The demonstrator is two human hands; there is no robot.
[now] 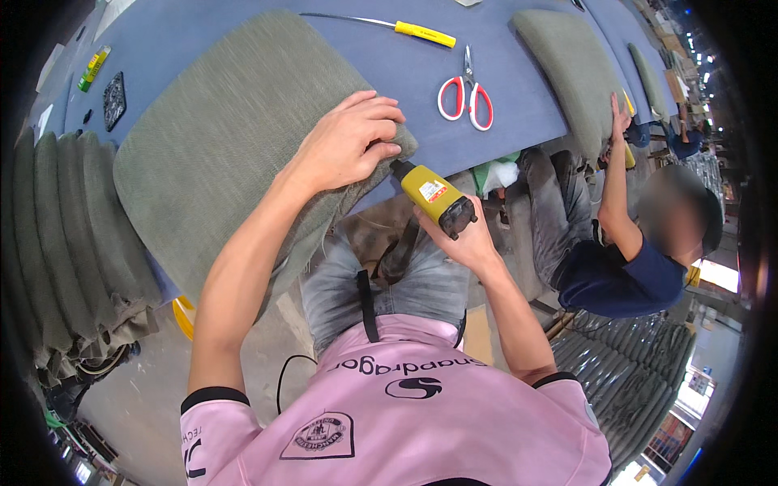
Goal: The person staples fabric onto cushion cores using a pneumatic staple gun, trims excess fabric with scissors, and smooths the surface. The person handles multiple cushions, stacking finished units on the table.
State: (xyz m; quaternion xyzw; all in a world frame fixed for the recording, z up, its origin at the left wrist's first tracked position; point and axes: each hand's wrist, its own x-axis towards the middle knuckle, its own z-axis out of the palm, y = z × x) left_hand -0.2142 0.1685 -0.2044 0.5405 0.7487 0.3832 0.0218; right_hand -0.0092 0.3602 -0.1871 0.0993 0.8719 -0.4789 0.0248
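Note:
A large grey-green fabric-covered cushion (235, 105) lies tilted over the near edge of the blue table, with loose cloth hanging at its near side. My left hand (348, 144) is closed over its right corner, fingers curled on the fabric at the edge. In my right hand (472, 243) is a yellow power tool (428, 190) with a black nose and a black rear end. That nose points at the cushion's corner, close beside my left fingers; whether it touches the cloth I cannot tell. Red-and-white-handled scissors (465, 97) rest on the table beyond the tool.
A yellow-handled tool with a thin shaft (425, 34) lies at the back. Far left are a yellow-green tube (95, 68) and a black patterned object (115, 101). Similar cushions (69, 235) stand stacked at left. On the right, a co-worker (632, 267) handles another cushion (567, 69).

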